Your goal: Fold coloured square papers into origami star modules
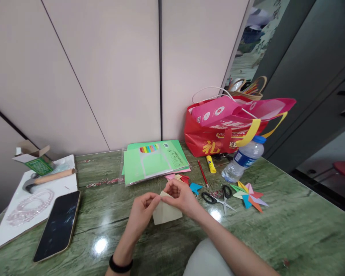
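A small cream sheet of paper [168, 214] hangs between my two hands, a little above the table's front part. My left hand [144, 210] pinches its upper left edge between thumb and finger. At the top right, my right hand [178, 196] grips the same sheet, with the fingertips of both hands close together. Beyond my right hand lie folded paper pieces, among them a blue one [195, 188] and a red one [185, 179]. Black-handled scissors [218, 199] rest with blades apart to the right. Beside them sits a multicoloured folded-paper pinwheel [249, 195].
Green paper packs [155, 163] lie at the back. Right of them are a red pencil [202, 173], a yellow glue stick [211, 164], a water bottle [243, 159] and a red bag [207, 134]. At left are a phone [58, 226], a hammer [50, 178], beads [31, 207] and a small box [40, 165].
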A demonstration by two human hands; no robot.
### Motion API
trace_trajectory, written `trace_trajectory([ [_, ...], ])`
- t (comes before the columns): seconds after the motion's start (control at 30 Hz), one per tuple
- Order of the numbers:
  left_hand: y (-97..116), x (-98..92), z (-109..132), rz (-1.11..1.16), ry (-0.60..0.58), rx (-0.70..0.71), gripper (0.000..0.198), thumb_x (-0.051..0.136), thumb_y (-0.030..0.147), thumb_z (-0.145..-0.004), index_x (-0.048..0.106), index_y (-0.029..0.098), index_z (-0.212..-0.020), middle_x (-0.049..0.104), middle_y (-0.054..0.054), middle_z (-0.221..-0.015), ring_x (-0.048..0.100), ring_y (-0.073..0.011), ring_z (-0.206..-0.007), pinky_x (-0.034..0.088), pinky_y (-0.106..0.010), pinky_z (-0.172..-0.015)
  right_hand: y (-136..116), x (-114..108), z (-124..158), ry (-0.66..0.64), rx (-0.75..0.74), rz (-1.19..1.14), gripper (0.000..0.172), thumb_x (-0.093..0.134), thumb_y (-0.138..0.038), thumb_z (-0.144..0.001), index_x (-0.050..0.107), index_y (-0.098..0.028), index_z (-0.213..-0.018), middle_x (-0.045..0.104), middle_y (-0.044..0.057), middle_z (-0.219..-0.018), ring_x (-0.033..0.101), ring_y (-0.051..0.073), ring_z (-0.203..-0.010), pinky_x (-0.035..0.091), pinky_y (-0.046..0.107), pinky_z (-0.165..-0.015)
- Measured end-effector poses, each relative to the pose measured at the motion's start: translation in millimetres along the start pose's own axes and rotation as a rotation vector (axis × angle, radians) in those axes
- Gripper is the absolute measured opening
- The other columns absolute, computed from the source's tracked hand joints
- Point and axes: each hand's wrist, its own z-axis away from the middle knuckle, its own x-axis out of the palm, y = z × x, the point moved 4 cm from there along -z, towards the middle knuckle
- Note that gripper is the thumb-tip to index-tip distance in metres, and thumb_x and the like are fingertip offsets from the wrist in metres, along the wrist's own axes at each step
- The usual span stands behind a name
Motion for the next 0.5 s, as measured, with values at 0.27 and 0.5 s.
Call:
trace_trajectory([
  [0.27,5.4,-2.7,-0.1,-0.034,0.177,0.083,0.015,0.066,0.030,-0.063,0.068,0.015,-0.064,0.066,-0.002,-0.063,0.057,-0.0153,-0.060,0.044,-0.022,-0.056,-1.5,4.6,1.9,-0.033,-0.029,0.005,0.020,0.066,-0.019,-0.064,0.049,-0.018,-0.075,0.053,-0.003,-0.068,0.050,0.009,-0.058,0.041,0.020,-0.053],
  [0.5,5.7,-2.2,0.8,-0.028,0.189,0.080,0.014,0.065,0.028,-0.063,0.064,0.015,-0.060,0.062,0.000,-0.057,0.054,-0.0130,-0.053,0.042,-0.021,-0.051,2.5,2.1,0.1,-0.022,0.041,-0.060,0.021,0.070,-0.020,-0.059,0.055,-0.016,-0.073,0.056,-0.003,-0.066,0.052,0.009,-0.059,0.042,0.021,-0.056],
])
